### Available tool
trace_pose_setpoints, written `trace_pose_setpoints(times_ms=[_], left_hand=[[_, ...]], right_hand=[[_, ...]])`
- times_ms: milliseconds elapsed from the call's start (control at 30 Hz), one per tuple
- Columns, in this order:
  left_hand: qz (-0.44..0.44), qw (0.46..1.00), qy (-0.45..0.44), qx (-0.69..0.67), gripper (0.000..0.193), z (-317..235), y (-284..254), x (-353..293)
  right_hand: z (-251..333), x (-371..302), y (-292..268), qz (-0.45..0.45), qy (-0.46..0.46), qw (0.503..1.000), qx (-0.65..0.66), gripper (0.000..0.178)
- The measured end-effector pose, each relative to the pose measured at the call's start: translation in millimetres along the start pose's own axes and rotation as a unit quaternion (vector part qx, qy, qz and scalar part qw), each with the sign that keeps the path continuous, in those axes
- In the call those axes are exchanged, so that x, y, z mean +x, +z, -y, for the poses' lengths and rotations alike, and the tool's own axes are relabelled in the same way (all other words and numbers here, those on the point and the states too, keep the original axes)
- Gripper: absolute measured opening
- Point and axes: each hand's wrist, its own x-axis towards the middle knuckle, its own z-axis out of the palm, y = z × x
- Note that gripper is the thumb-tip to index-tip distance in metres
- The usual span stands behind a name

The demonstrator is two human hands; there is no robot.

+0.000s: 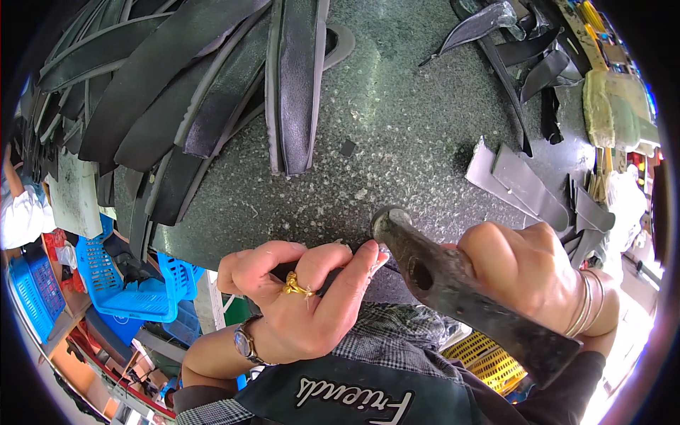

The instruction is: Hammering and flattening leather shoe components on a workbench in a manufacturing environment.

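I report the right hand's grip [517, 269] clamped on the hammer [482, 312]; its long head slants upper left to lower right, table [418, 149] beyond. Nearest the hammer's upper end, the left hand [312, 297] has fingertips together; contents I cannot tell.

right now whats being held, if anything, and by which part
The right hand holds a dark hammer close to its head; the exact grip is hidden. Whether the left hand holds anything cannot be told.
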Motion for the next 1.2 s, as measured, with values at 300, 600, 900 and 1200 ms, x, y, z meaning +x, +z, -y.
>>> trace_pose_setpoints(times_ms=[300, 600, 900, 1200], left_hand=[[0.007, 0.999, -0.04, -0.016, 0.029, 0.4, -1.0, 2.5], [0.003, 0.999, -0.045, 0.005, 0.038, 1.2, -1.4, 11.6], [0.008, 0.999, -0.036, -0.038, 0.035, -2.6, 2.0, 7.3], [0.017, 0.999, -0.03, -0.022, 0.03, -4.2, -1.5, 7.1]], right_hand=[[-2.3, 1.0, -7.9, 0.045, 0.0, 0.999, -0.021, 0.019], [5.2, -18.6, -8.4, 0.073, 0.056, 0.994, -0.053, 0.017], [-0.9, -11.0, -7.1, 0.032, 0.019, 0.999, -0.001, 0.021], [-0.4, 2.9, -8.3, 0.039, 0.007, 0.999, -0.033, 0.018]])
